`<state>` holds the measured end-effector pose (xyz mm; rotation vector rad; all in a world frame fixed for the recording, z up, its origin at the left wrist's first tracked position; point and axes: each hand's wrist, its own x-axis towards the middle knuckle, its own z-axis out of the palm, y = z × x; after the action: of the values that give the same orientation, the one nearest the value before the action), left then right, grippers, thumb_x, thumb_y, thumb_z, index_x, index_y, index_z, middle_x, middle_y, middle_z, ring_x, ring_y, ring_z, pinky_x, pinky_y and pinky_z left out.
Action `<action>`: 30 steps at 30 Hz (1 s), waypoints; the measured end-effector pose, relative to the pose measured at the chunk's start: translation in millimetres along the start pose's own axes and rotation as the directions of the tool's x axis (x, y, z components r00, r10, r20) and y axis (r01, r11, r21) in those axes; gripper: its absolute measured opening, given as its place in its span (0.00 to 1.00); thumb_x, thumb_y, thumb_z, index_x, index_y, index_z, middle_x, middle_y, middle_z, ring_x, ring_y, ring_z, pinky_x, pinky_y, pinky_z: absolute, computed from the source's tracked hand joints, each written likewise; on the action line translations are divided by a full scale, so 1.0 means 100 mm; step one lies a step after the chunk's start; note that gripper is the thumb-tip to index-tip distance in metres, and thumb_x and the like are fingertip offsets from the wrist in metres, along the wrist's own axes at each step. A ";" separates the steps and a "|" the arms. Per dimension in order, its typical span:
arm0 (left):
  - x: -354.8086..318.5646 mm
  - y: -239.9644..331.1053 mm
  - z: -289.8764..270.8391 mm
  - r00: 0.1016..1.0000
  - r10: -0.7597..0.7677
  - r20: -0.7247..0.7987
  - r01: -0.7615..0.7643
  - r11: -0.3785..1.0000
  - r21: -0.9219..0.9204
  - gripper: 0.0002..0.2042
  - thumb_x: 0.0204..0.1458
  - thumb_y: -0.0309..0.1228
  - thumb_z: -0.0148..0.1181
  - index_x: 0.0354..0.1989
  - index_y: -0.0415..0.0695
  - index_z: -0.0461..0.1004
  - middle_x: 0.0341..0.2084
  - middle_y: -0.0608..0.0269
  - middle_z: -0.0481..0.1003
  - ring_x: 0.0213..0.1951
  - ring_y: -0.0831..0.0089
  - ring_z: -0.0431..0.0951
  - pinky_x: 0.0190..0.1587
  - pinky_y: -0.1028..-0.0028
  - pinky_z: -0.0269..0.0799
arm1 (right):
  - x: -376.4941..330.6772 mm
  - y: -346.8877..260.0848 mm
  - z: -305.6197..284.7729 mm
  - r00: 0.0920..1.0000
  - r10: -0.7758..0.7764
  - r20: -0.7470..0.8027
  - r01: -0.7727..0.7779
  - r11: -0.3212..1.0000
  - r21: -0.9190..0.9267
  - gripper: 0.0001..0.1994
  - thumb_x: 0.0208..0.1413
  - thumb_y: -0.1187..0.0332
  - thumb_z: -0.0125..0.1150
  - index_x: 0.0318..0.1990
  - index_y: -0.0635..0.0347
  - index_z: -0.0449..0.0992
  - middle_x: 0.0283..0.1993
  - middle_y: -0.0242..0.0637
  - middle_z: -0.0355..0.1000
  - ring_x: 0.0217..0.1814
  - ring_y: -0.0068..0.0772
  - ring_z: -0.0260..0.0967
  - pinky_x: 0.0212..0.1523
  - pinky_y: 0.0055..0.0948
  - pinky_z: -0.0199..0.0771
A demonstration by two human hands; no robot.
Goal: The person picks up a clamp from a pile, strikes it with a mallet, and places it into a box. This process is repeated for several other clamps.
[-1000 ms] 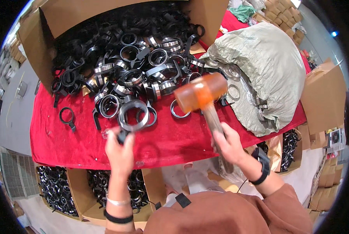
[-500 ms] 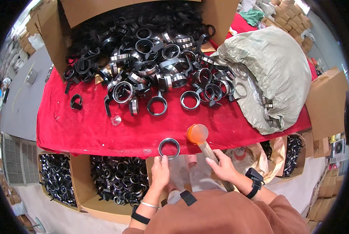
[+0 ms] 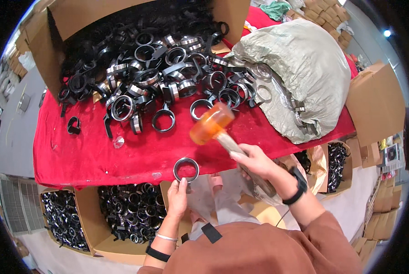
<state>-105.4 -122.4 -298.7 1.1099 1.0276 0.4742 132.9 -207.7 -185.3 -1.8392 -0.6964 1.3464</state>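
Note:
My left hand (image 3: 178, 197) holds a black ring part (image 3: 186, 169) flat at the near edge of the red cloth-covered table (image 3: 90, 157). My right hand (image 3: 255, 160) grips the wooden handle of an orange-headed mallet (image 3: 211, 123). The mallet head is raised and blurred above and to the right of the ring. A black watch sits on my right wrist and a black band on my left. Behind the ring lies a heap of black and silver ring parts (image 3: 158, 77) spilling from an open cardboard box (image 3: 63, 27).
A grey-green sack (image 3: 300, 73) with metal rings at its mouth lies on the right of the table. Cardboard boxes full of black rings (image 3: 131, 214) stand below the table's near edge, another box (image 3: 337, 160) at the right. A single black part (image 3: 73, 125) lies at the left.
The mallet was held high, then dropped onto the ring at the table edge, and now rises again. My left hand brought the ring from the pile to the near edge and keeps it there.

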 end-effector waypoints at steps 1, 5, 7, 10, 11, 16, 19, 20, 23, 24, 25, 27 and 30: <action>0.00 0.00 0.03 1.000 0.006 -0.022 -0.007 0.999 -0.041 0.13 0.58 0.37 0.47 0.33 0.38 0.70 0.24 0.66 0.70 0.26 0.79 0.70 0.32 0.76 0.68 | 0.13 0.01 -0.01 0.996 0.039 0.085 -0.048 0.993 0.105 0.18 0.52 0.54 0.59 0.35 0.61 0.70 0.20 0.31 0.66 0.18 0.20 0.64 0.16 0.23 0.63; 0.06 -0.02 0.07 1.000 0.016 0.000 -0.016 0.999 0.042 0.14 0.59 0.38 0.46 0.32 0.39 0.70 0.24 0.66 0.70 0.26 0.79 0.70 0.31 0.76 0.67 | 0.62 0.17 -0.15 0.994 -0.012 0.104 0.035 0.974 -0.222 0.19 0.46 0.56 0.64 0.38 0.60 0.70 0.22 0.36 0.67 0.23 0.30 0.66 0.25 0.30 0.68; 0.05 -0.10 0.06 0.999 0.033 0.014 -0.033 0.998 0.057 0.14 0.59 0.38 0.46 0.32 0.38 0.70 0.24 0.66 0.70 0.26 0.78 0.70 0.31 0.76 0.67 | 0.64 0.04 -0.16 0.887 -0.457 -0.058 0.284 0.642 -0.712 0.24 0.43 0.53 0.63 0.44 0.61 0.72 0.34 0.47 0.71 0.39 0.49 0.69 0.43 0.40 0.69; -0.04 0.12 0.05 0.995 0.094 -0.024 -0.090 0.988 0.125 0.13 0.58 0.37 0.47 0.34 0.38 0.70 0.26 0.67 0.71 0.29 0.79 0.69 0.34 0.76 0.66 | 0.06 -0.68 0.18 0.803 -0.561 -0.203 0.475 0.806 -0.353 0.21 0.49 0.61 0.59 0.48 0.67 0.70 0.43 0.47 0.71 0.43 0.41 0.71 0.46 0.34 0.70; -0.04 0.05 0.02 0.995 0.086 -0.050 -0.081 0.992 0.097 0.12 0.58 0.36 0.47 0.35 0.39 0.70 0.26 0.67 0.71 0.29 0.80 0.69 0.34 0.76 0.66 | -0.32 -0.99 0.22 0.875 -0.483 -0.030 0.483 0.875 0.010 0.21 0.51 0.62 0.58 0.50 0.68 0.69 0.43 0.45 0.72 0.44 0.36 0.71 0.47 0.30 0.70; -0.03 -0.01 0.14 0.999 0.011 0.036 -0.011 1.000 -0.015 0.12 0.60 0.35 0.46 0.41 0.39 0.70 0.32 0.72 0.71 0.32 0.83 0.67 0.38 0.78 0.66 | -1.24 -1.27 0.38 0.449 -0.880 0.154 0.777 0.469 0.420 0.15 0.56 0.66 0.47 0.37 0.72 0.74 0.34 0.56 0.73 0.35 0.50 0.73 0.31 0.40 0.75; -0.01 -0.08 0.03 0.999 0.002 0.036 -0.003 1.000 0.023 0.12 0.60 0.35 0.45 0.42 0.39 0.70 0.32 0.71 0.71 0.32 0.82 0.67 0.38 0.78 0.65 | -1.45 -1.70 0.33 0.501 -0.733 0.460 0.346 0.656 0.670 0.09 0.46 0.73 0.64 0.37 0.60 0.78 0.35 0.55 0.74 0.37 0.52 0.74 0.32 0.35 0.80; -0.01 -0.09 0.02 1.000 0.027 0.005 -0.027 0.998 0.057 0.12 0.59 0.36 0.46 0.40 0.39 0.70 0.29 0.69 0.71 0.31 0.81 0.68 0.36 0.77 0.66 | -1.49 -1.72 0.33 0.504 -0.730 0.462 0.339 0.659 0.671 0.09 0.46 0.73 0.64 0.37 0.60 0.78 0.35 0.55 0.74 0.37 0.52 0.74 0.32 0.35 0.80; -0.03 0.00 0.02 0.998 0.064 -0.030 -0.061 0.995 0.079 0.13 0.58 0.36 0.47 0.39 0.38 0.70 0.26 0.67 0.71 0.29 0.80 0.68 0.34 0.76 0.66 | -1.57 -1.75 0.37 0.595 -0.712 0.373 0.175 0.568 0.804 0.09 0.48 0.71 0.62 0.36 0.64 0.76 0.36 0.50 0.74 0.43 0.39 0.73 0.40 0.37 0.77; -0.03 0.03 0.02 0.996 0.085 -0.036 -0.082 0.994 0.066 0.13 0.58 0.37 0.47 0.39 0.38 0.70 0.26 0.67 0.71 0.29 0.79 0.68 0.34 0.76 0.66 | -1.55 -1.74 0.36 0.584 -0.728 0.359 0.186 0.551 0.814 0.08 0.48 0.70 0.61 0.35 0.65 0.76 0.36 0.50 0.74 0.42 0.39 0.73 0.39 0.38 0.77; -0.03 -0.01 0.03 0.998 0.061 -0.033 -0.061 0.998 0.018 0.13 0.58 0.37 0.47 0.38 0.39 0.70 0.26 0.68 0.71 0.28 0.80 0.68 0.34 0.76 0.65 | -1.53 -1.75 0.35 0.550 -0.750 0.366 0.199 0.544 0.815 0.08 0.49 0.70 0.60 0.35 0.65 0.76 0.35 0.51 0.74 0.41 0.40 0.73 0.38 0.38 0.77; -0.03 0.00 0.03 1.000 0.015 -0.005 -0.015 1.000 0.022 0.12 0.58 0.36 0.46 0.39 0.39 0.70 0.29 0.69 0.70 0.31 0.80 0.67 0.36 0.77 0.65 | -1.47 -1.77 0.33 0.479 -0.799 0.365 0.245 0.521 0.818 0.09 0.50 0.69 0.58 0.34 0.67 0.75 0.34 0.52 0.74 0.40 0.42 0.73 0.37 0.39 0.76; -0.03 0.08 0.05 0.998 -0.045 0.033 0.041 0.993 0.107 0.12 0.59 0.36 0.45 0.39 0.40 0.70 0.31 0.69 0.70 0.34 0.81 0.67 0.39 0.77 0.65 | -1.39 -1.79 0.32 0.397 -0.846 0.356 0.295 0.485 0.823 0.10 0.52 0.68 0.55 0.32 0.68 0.74 0.33 0.54 0.73 0.38 0.44 0.73 0.34 0.40 0.76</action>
<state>-101.5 -124.0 -289.6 1.1846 1.0531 0.3673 60.5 -204.6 32.1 -0.2467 -1.0232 1.4809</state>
